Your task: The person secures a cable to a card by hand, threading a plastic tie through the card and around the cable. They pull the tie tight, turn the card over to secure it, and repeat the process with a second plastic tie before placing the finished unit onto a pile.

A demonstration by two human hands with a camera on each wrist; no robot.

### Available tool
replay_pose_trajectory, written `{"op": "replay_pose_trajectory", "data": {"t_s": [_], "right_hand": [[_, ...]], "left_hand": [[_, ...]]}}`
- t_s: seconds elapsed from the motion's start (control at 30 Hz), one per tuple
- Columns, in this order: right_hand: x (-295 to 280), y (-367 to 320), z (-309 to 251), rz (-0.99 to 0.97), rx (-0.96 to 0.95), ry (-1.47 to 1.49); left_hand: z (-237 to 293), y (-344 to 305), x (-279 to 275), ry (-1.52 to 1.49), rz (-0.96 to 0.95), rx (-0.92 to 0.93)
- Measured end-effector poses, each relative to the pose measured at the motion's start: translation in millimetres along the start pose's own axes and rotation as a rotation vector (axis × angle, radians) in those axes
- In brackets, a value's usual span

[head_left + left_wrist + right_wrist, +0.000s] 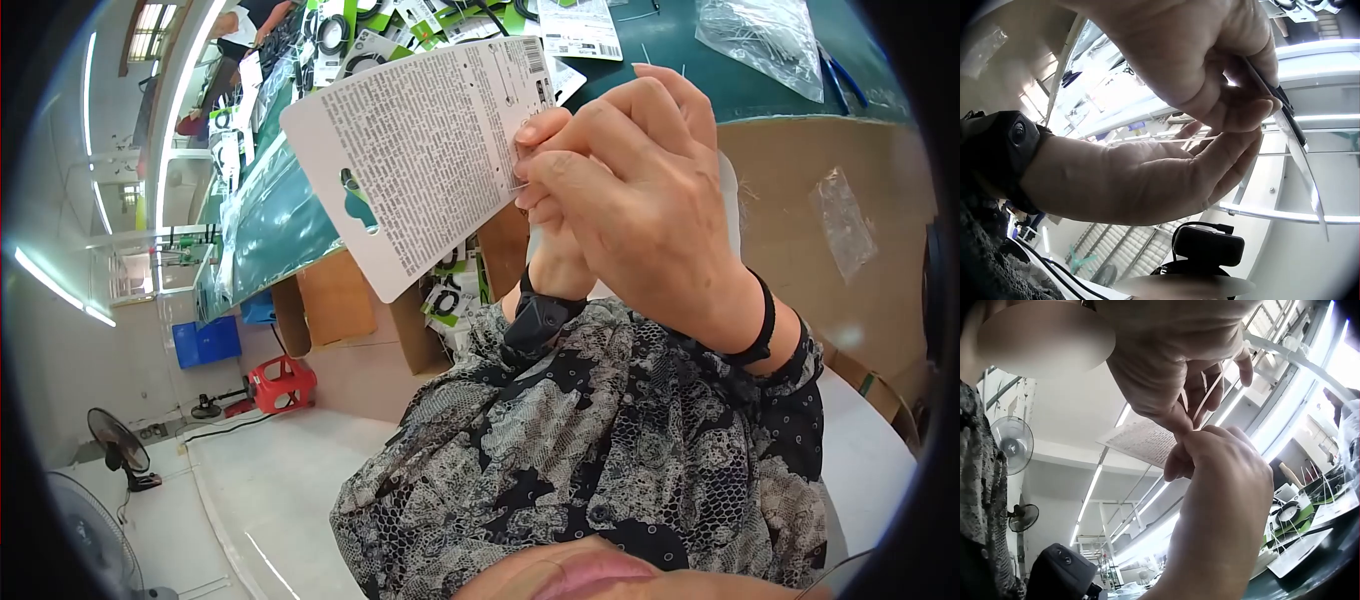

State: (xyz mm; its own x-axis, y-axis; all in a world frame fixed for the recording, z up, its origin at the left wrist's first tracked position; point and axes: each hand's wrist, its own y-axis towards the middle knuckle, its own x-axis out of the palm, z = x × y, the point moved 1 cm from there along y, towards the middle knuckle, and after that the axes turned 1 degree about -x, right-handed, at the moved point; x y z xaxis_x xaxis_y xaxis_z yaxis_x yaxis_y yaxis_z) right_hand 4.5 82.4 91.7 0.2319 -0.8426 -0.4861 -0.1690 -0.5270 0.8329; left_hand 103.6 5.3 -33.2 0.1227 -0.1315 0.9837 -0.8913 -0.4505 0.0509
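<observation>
A white card (420, 150) with dense fine print and a cut-out hanging hole is held tilted, printed face up. My left hand (565, 255) pinches its right edge from below, partly hidden behind my right hand (645, 200). The fingertips of both hands meet at that edge. In the right wrist view, a thin pale strip (1212, 395) runs between the curled fingers of my right hand (1172, 356), above my left hand (1225, 462). The left wrist view shows the card (1300, 165) edge-on beside the fingertips; what lies between them is mostly hidden.
Packaged cards with black cables (335, 35) pile up on the green table (640, 95). A clear bag of thin ties (765, 45) and blue-handled pliers (842, 78) lie at the back right. Below the table stands a cardboard box (415, 325) holding more packs.
</observation>
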Motion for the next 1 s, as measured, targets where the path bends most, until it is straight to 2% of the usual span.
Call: {"op": "replay_pose_trajectory", "data": {"t_s": [0.27,0.3,0.33,0.47,0.5,0.53,0.63,0.7,0.73,0.8,0.83,0.9,0.93,1.0], "right_hand": [[1,-1,-3,-0.027,0.023,0.011],[1,-1,-4,-0.037,0.027,0.006],[0,-1,-5,-0.048,0.03,0.002],[2,-1,-6,-0.039,0.028,0.003],[2,-2,-6,-0.039,0.026,0.001],[2,-3,-5,-0.065,0.036,0.011],[2,-6,0,-0.136,0.023,0.002],[3,-12,6,-0.117,0.147,0.18],[2,-15,11,-0.115,0.206,0.266],[-3,-18,19,-0.134,0.2,0.244],[-5,-20,22,-0.119,0.232,0.248],[-3,-27,30,-0.129,0.244,0.231],[2,-33,34,-0.063,0.366,0.257],[9,-45,42,0.09,0.618,0.312]], "left_hand": [[3,-4,-6,0.13,0.045,0.027],[4,1,-7,0.144,0.051,0.028],[18,34,-10,0.158,0.057,0.03],[23,42,-13,0.218,0.08,0.043],[23,37,-13,0.233,0.086,0.046],[17,-1,-5,0.245,0.091,0.049],[14,27,-12,0.254,0.077,0.059],[-2,42,-8,0.207,0.031,0.066],[-5,49,1,0.146,-0.059,-0.081],[-6,57,20,0.039,-0.251,-0.365],[-6,59,21,0.009,-0.281,-0.354],[-4,63,17,0.177,-0.143,-0.355],[-5,64,15,0.262,-0.066,-0.357],[-2,69,8,0.294,-0.109,-0.36]]}}
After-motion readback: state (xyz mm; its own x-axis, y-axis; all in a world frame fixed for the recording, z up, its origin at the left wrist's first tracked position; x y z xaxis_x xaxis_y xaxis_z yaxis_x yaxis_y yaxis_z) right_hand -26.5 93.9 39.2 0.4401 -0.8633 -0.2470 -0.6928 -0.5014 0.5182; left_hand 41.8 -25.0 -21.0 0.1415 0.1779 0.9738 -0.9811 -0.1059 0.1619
